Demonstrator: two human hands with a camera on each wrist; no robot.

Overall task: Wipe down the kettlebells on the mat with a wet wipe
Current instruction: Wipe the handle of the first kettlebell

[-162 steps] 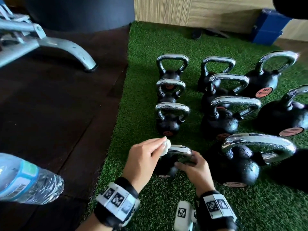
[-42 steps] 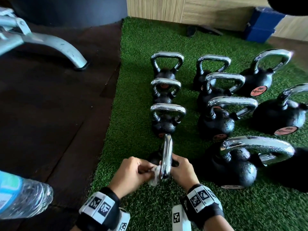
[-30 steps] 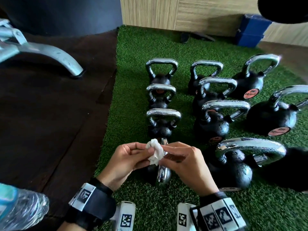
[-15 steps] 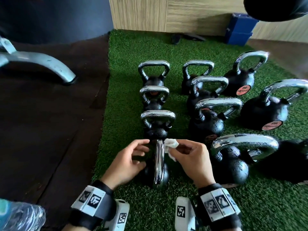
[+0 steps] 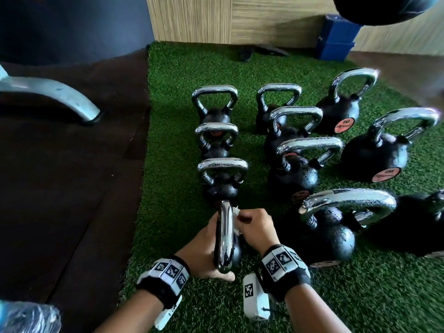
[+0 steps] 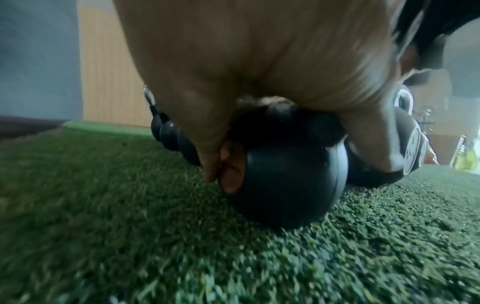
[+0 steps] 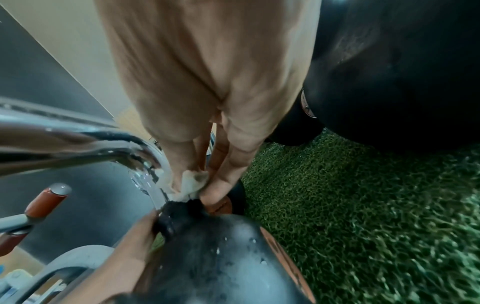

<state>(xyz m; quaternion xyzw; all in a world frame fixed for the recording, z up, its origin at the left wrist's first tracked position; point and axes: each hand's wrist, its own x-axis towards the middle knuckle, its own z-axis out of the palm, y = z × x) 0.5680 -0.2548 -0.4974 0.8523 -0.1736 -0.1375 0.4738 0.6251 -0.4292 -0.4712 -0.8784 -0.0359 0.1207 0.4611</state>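
The nearest small kettlebell (image 5: pixel 224 239) stands on the green turf mat (image 5: pixel 173 212), its chrome handle turned edge-on to me. My left hand (image 5: pixel 206 251) grips its black ball (image 6: pixel 285 174) from the left, thumb and fingers curled round it. My right hand (image 5: pixel 251 228) pinches a crumpled white wet wipe (image 5: pixel 236 216) and presses it on the handle's right side. In the right wrist view the wipe (image 7: pixel 189 185) sits low on the wet chrome handle (image 7: pixel 145 164), just above the black body (image 7: pixel 221 257).
Three more small kettlebells (image 5: pixel 222 174) line up behind it. Larger kettlebells (image 5: pixel 331 227) crowd the mat to the right. Dark rubber floor (image 5: pixel 72 188) lies left of the mat, with a grey bench leg (image 5: pixel 60 97) and a water bottle (image 5: pixel 26 318). Blue box (image 5: pixel 336 39) at the back wall.
The wipe passed from my left hand to my right. My left hand, open beside the handle half a second ago, now grips the ball; the right moved the wipe down the handle.
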